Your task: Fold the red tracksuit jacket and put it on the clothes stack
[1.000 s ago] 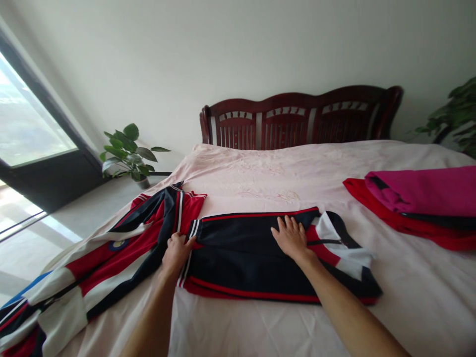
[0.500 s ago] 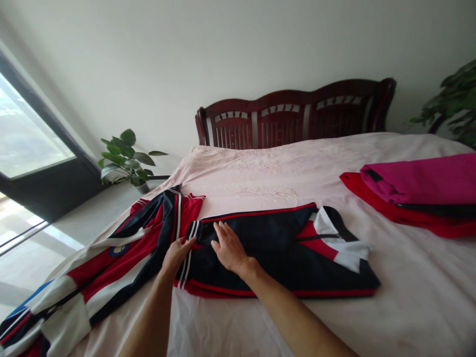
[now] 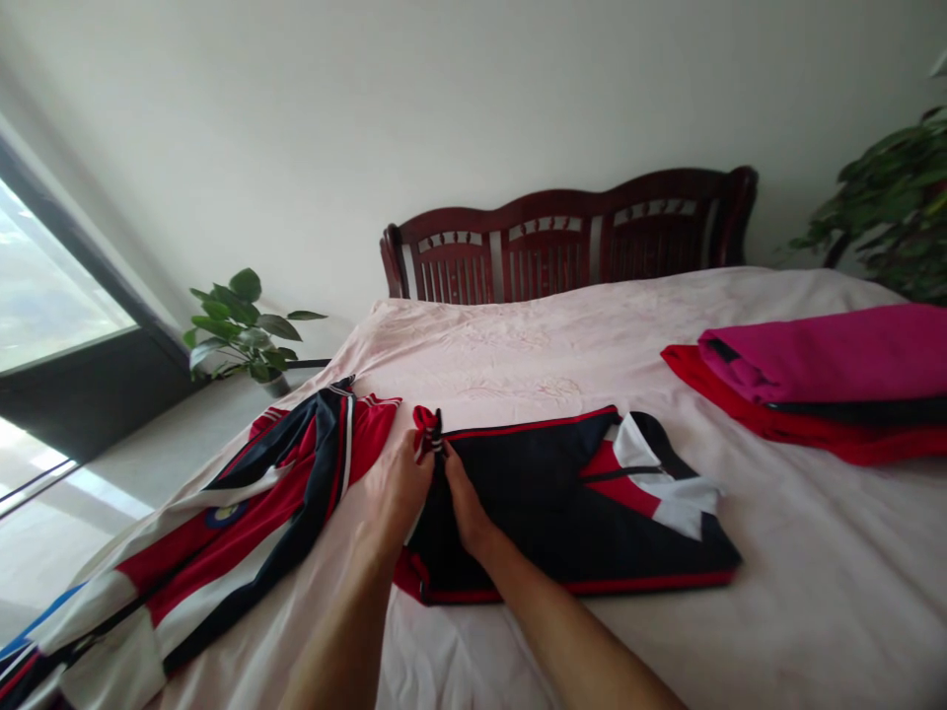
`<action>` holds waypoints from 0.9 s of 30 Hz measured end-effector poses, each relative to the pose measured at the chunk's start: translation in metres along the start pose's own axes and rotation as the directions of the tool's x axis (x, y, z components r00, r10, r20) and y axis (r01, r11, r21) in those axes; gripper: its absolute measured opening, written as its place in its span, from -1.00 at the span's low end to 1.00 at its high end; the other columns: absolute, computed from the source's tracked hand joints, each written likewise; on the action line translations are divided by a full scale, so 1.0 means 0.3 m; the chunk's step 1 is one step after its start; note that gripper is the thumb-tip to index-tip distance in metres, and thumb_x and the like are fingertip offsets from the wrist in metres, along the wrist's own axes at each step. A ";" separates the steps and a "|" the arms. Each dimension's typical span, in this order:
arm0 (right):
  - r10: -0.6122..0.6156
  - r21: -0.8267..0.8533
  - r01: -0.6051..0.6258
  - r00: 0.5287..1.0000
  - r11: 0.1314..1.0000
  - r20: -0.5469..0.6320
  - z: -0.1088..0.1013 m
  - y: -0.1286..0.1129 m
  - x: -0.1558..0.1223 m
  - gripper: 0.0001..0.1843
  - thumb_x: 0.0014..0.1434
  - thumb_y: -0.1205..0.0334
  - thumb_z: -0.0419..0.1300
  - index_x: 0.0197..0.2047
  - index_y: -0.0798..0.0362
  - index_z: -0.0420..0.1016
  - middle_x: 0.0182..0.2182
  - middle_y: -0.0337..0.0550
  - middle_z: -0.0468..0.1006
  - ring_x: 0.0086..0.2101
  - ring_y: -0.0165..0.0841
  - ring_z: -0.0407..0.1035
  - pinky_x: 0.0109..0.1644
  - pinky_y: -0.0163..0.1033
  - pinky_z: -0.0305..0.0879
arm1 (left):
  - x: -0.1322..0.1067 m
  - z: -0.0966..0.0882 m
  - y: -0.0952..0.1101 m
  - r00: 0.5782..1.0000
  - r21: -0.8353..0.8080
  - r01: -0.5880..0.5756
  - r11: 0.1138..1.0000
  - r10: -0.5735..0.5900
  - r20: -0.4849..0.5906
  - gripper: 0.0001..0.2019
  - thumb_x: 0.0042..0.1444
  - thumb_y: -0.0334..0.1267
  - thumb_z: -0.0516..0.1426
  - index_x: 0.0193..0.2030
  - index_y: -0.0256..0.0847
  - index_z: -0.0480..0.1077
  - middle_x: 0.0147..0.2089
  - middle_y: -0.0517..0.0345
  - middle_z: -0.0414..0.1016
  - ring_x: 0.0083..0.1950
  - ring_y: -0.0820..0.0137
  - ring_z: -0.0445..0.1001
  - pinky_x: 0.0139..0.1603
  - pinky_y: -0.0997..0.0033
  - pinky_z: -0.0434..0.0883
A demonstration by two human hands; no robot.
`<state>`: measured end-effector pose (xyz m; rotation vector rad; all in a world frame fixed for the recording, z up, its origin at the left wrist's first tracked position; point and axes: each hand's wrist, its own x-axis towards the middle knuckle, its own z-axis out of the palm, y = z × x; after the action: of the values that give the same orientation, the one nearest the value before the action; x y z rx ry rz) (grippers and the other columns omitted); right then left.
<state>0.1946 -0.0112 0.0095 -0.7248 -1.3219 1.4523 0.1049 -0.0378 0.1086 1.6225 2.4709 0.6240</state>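
A navy sports jacket with red and white panels (image 3: 562, 503) lies folded on the pale pink bedsheet (image 3: 592, 335), collar to the right. My left hand (image 3: 398, 485) and my right hand (image 3: 465, 508) are close together at its left end. Between them, the fingers of both pinch a navy sleeve, raised with its red-striped cuff (image 3: 427, 431) upright. Part of the sleeve is hidden by my fingers. A second jacket in red, navy and white (image 3: 244, 498) lies spread out just left of my left hand, not touched.
A stack of magenta and red cloth (image 3: 821, 365) sits on the bed at the right. A dark wooden headboard (image 3: 569, 237) stands at the far end. Potted plants (image 3: 241, 325) stand on either side of the bed, and a window (image 3: 51, 286) is at the left.
My right hand has moved left across the folded jacket to meet my left hand. The sleeve end is now lifted between them, and the view has shifted slightly.
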 end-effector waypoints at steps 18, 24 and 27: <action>0.218 0.108 -0.196 0.938 0.975 -0.268 -0.235 -0.064 -0.026 -0.60 -0.05 0.11 0.28 -0.12 0.05 0.45 -0.27 -0.14 0.64 -0.19 -0.16 0.53 -0.03 -0.10 0.43 | -0.381 0.246 -0.089 0.905 -0.151 -0.409 0.900 0.421 0.056 -0.33 0.02 -0.35 0.22 0.33 -0.03 0.27 0.19 -0.02 0.42 0.19 0.06 0.38 0.21 -0.06 0.34; 0.065 -0.058 -0.078 0.979 0.995 -0.194 -0.295 -0.182 0.024 -0.54 0.02 0.08 0.24 -0.01 0.08 0.45 -0.12 -0.07 0.64 -0.08 -0.12 0.51 0.05 -0.07 0.41 | -0.363 0.235 0.011 0.854 -0.208 -0.520 0.829 0.506 -0.118 -0.41 0.13 -0.48 0.06 0.30 0.02 0.29 0.01 0.06 0.39 0.03 0.26 0.44 0.04 0.22 0.47; 0.041 -0.180 -0.069 0.988 0.981 -0.150 -0.402 -0.242 0.053 -0.48 0.06 0.10 0.21 0.10 0.08 0.39 -0.03 -0.06 0.62 -0.03 -0.14 0.50 0.08 -0.09 0.41 | -0.362 0.247 0.144 0.825 -0.195 -0.563 0.803 0.559 -0.082 -0.36 0.10 -0.54 0.04 0.34 -0.06 0.25 0.03 0.02 0.39 0.03 0.24 0.41 0.04 0.22 0.47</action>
<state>0.3189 0.0395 0.0550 -0.9779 -1.3433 1.3042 0.2107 -0.1007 0.0454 2.2661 1.8197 0.9336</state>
